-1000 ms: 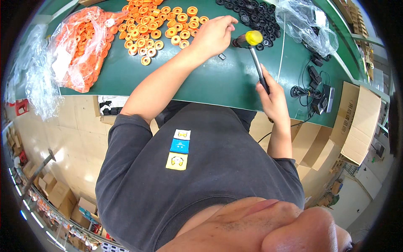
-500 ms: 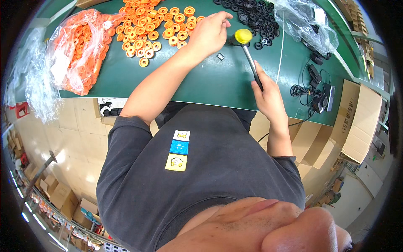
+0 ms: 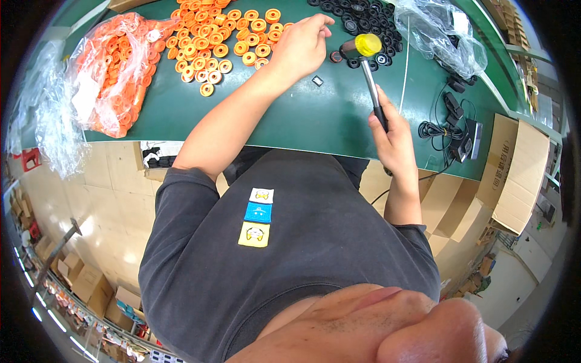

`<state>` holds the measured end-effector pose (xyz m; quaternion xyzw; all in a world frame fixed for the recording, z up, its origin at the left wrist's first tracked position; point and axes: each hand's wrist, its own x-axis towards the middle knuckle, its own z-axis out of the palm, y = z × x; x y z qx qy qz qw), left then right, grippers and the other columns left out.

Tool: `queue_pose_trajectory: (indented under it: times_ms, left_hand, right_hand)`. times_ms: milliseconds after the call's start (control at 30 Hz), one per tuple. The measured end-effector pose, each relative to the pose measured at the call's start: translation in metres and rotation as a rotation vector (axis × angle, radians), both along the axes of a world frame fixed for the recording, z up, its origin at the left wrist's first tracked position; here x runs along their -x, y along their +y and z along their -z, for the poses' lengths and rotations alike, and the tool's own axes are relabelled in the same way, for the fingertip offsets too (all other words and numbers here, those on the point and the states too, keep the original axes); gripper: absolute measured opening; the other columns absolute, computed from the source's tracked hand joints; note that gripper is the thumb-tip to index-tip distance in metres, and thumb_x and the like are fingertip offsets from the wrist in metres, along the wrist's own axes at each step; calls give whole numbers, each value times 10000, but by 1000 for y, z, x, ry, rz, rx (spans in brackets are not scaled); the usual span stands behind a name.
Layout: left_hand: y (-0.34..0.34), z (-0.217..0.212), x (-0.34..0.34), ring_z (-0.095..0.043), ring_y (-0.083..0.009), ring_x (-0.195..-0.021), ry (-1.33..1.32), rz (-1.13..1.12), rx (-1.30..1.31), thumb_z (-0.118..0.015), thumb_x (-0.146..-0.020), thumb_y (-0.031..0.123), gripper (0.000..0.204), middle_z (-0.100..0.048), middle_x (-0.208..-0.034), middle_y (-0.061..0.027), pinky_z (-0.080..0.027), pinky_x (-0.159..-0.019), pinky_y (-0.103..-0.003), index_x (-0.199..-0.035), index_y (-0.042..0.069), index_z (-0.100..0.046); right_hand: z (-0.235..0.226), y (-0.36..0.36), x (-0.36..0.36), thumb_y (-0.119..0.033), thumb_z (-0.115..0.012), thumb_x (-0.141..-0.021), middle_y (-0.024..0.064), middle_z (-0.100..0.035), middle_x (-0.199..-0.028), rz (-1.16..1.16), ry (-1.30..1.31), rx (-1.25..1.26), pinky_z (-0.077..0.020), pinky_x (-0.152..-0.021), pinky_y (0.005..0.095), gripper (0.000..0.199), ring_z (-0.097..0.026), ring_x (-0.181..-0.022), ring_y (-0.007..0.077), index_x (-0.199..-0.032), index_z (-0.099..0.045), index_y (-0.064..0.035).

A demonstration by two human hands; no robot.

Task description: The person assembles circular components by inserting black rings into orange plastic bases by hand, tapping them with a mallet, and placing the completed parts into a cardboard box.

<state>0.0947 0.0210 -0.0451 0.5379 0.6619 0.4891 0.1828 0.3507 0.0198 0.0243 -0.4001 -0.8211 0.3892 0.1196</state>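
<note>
My right hand [image 3: 395, 140] is closed round the black grip of a mallet [image 3: 370, 85]. The mallet has a metal shaft and a head with one yellow face and one dark end. Its head is over the near edge of a pile of black round parts [image 3: 363, 18]. My left hand [image 3: 301, 47] lies between the orange wheels [image 3: 209, 36] and the black parts, fingers bent together and pointing right; what they hold, if anything, is hidden. A small dark round piece [image 3: 336, 56] sits between my left hand and the mallet head. A small black square piece [image 3: 317, 80] lies nearer me.
On the green table [image 3: 242, 121], a clear bag of orange wheels [image 3: 118, 75] lies at left beside crumpled plastic [image 3: 54, 115]. Another clear bag [image 3: 445, 30] is at far right. Coiled black cables and adapters [image 3: 451, 130] lie at right, near an open cardboard box [image 3: 520, 175].
The mallet head has moved right, uncovering the small dark round piece. My right hand has shifted slightly right and toward me. My left hand has barely moved.
</note>
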Motion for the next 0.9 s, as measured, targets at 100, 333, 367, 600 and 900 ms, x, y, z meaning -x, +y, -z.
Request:
queue_pose_trajectory:
  times_ms: [100, 333, 367, 600, 900]
  left_hand:
    - [2, 2, 1, -693, -295, -941, 8, 2, -3, -510, -871, -8, 331, -705, -981, -164, -544, -840, -379, -1186, 10, -610]
    - [-3, 3, 2, -670, -327, -906, 177, 184, 84, -560, -807, 47, 326, -658, -1005, -147, -542, -841, -390, -1117, 6, -654]
    - [-6, 3, 1, -670, -327, -906, 178, 186, 86, -560, -807, 47, 326, -658, -1005, -147, -542, -841, -390, -1117, 6, -654]
    - [-7, -1, -4, -673, -264, -894, 310, 245, 31, -727, -786, 133, 309, -629, -1001, -107, -545, -821, -358, -1075, 39, -672]
    - [-12, -30, -18, -687, -213, -908, 89, 236, -179, -763, -774, 91, 284, -646, -997, -92, -559, -821, -314, -1037, 21, -681]
  right_hand:
    - [10, 2, 8, -28, -578, -929, 247, -659, -1129, -43, -38, -62, -492, -905, 382, 536, -661, -1030, 366, -1450, -452, -22]
    - [15, 6, -11, -56, -571, -964, 75, -649, -999, 125, 128, 267, -500, -674, 289, 525, -626, -765, 164, -1470, -431, -37]
    - [13, 6, -14, -58, -570, -971, 11, -615, -912, 210, 242, 418, -470, -571, 237, 524, -568, -656, 83, -1475, -429, -44]
    - [35, 15, -45, -15, -555, -966, -21, -535, -840, 417, 312, 137, -444, -631, 190, 520, -518, -681, 50, -1472, -440, -43]
    - [49, 34, -75, -63, -602, -893, 242, -637, -1179, 464, -235, -500, -485, -923, 462, 532, -611, -1060, 417, -1412, -490, -39]
